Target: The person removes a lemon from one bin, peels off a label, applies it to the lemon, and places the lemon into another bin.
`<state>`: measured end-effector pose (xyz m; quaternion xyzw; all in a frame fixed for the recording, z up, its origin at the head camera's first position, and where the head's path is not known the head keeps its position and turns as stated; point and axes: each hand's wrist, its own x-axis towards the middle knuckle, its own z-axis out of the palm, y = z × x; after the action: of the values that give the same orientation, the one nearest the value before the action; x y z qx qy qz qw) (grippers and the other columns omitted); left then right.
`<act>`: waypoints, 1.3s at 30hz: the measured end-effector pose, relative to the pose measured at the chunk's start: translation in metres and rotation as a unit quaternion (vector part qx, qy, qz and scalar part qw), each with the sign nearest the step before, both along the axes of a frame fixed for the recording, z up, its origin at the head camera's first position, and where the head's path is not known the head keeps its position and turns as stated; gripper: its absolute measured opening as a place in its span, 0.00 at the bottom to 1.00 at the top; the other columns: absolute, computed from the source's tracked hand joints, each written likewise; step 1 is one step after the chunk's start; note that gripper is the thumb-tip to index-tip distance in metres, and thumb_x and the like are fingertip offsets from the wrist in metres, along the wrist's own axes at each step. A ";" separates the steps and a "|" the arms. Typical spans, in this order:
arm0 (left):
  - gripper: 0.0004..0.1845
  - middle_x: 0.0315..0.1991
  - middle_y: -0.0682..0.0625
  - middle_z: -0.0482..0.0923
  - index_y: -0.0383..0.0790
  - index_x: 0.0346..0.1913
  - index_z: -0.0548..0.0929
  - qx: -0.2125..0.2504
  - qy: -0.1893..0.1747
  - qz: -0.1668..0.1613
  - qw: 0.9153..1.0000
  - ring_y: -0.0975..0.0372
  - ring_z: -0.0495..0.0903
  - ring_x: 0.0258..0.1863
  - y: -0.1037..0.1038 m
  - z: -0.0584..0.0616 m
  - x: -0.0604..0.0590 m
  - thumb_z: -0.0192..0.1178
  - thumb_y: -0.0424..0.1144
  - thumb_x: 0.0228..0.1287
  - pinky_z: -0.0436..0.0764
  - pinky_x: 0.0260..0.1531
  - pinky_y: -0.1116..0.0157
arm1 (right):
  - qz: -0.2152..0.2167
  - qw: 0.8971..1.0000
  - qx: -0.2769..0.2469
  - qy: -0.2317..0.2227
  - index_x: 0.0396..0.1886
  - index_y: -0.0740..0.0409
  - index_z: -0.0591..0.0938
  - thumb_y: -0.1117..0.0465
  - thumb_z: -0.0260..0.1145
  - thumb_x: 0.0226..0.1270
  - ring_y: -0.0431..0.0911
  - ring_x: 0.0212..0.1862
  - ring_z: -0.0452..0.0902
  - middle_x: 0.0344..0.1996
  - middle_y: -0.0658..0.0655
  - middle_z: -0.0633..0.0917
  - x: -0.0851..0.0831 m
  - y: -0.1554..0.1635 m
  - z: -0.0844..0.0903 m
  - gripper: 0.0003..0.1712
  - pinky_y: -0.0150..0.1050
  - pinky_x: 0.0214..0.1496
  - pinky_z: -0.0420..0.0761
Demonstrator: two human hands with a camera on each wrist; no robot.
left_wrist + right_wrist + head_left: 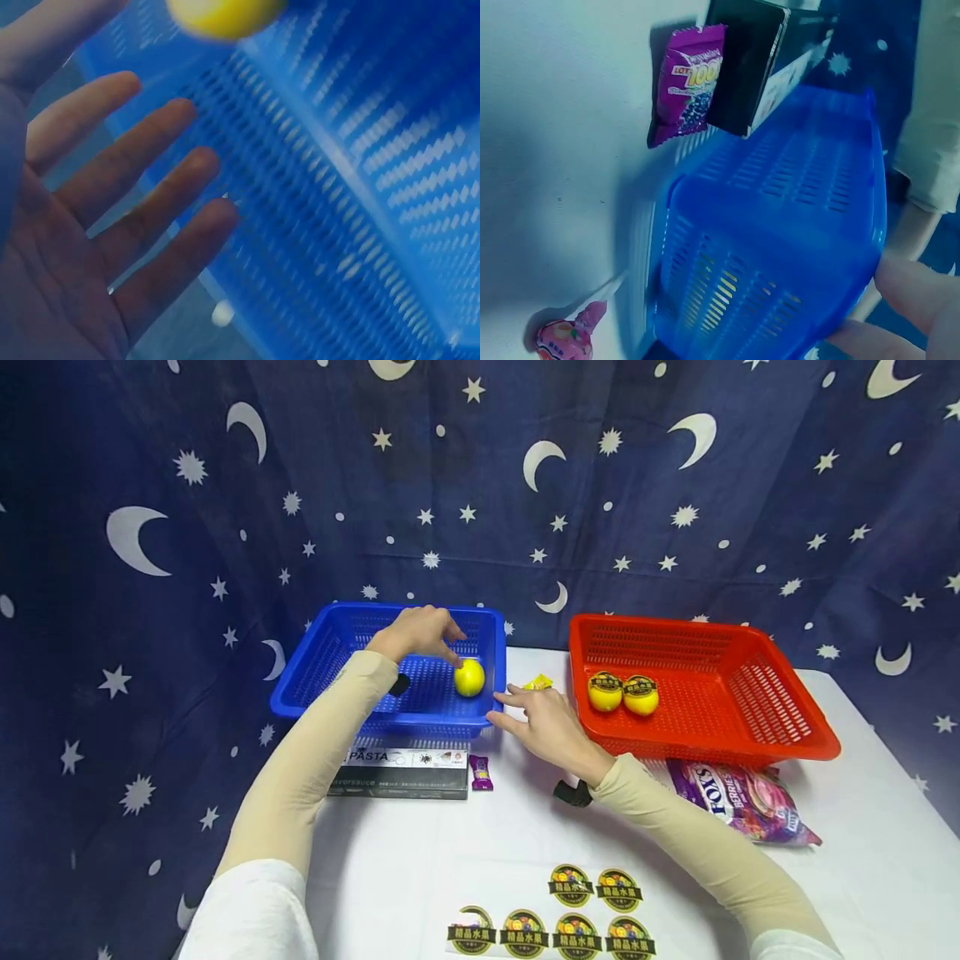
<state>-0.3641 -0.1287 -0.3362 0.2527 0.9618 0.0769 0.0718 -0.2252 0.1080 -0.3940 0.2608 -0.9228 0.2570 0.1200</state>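
My left hand (422,632) hovers over the blue basket (390,720) with its fingers spread. Just beneath its fingertips lies a yellow lemon-like fruit (469,677), which the left wrist view shows apart from the four long fingers (142,165). No sticker shows on this fruit. At the basket's right rim, the thumb and a finger of my right hand (551,727) reach the edge; whether they press on it is unclear. Two similar yellow fruits (604,692), each with a black-and-gold label, sit in the red basket (750,735).
Several round fruit stickers (524,933) lie on a sheet near the front. A pasta box (405,783) and a purple candy (481,773) are before the blue basket. A purple FOX'S bag (742,802) lies by the red basket. A pink-wrapped lollipop (564,339) shows in the right wrist view.
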 end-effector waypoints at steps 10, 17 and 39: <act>0.42 0.60 0.46 0.85 0.52 0.68 0.80 -0.045 -0.055 -0.010 0.997 0.52 0.83 0.59 0.021 -0.040 -0.005 0.79 0.60 0.48 0.79 0.63 0.49 | -0.003 1.000 -0.018 -0.010 0.58 0.53 0.87 0.43 0.71 0.68 0.46 0.25 0.80 0.57 0.60 0.87 0.001 0.002 -0.003 0.26 0.34 0.29 0.72; 0.40 0.69 0.47 0.78 0.51 0.68 0.80 -0.025 -0.078 0.011 0.997 0.50 0.78 0.65 0.025 -0.043 -0.002 0.79 0.57 0.51 0.74 0.69 0.49 | -0.007 0.999 -0.030 -0.017 0.58 0.52 0.87 0.43 0.71 0.67 0.39 0.20 0.74 0.57 0.59 0.87 0.003 0.002 -0.006 0.26 0.32 0.26 0.72; 0.38 0.45 0.50 0.92 0.52 0.61 0.86 0.194 0.086 -0.042 0.976 0.56 0.89 0.45 0.007 0.015 0.081 0.78 0.62 0.44 0.82 0.43 0.59 | 0.032 0.991 -0.106 -0.081 0.62 0.55 0.84 0.51 0.74 0.66 0.53 0.55 0.87 0.63 0.59 0.84 0.048 0.063 -0.005 0.27 0.43 0.49 0.89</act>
<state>-0.2831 -0.1216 -0.3207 0.3072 0.9199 0.2365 -0.0587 -0.1772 0.1708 -0.3985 0.2540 -0.8885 0.3769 0.0634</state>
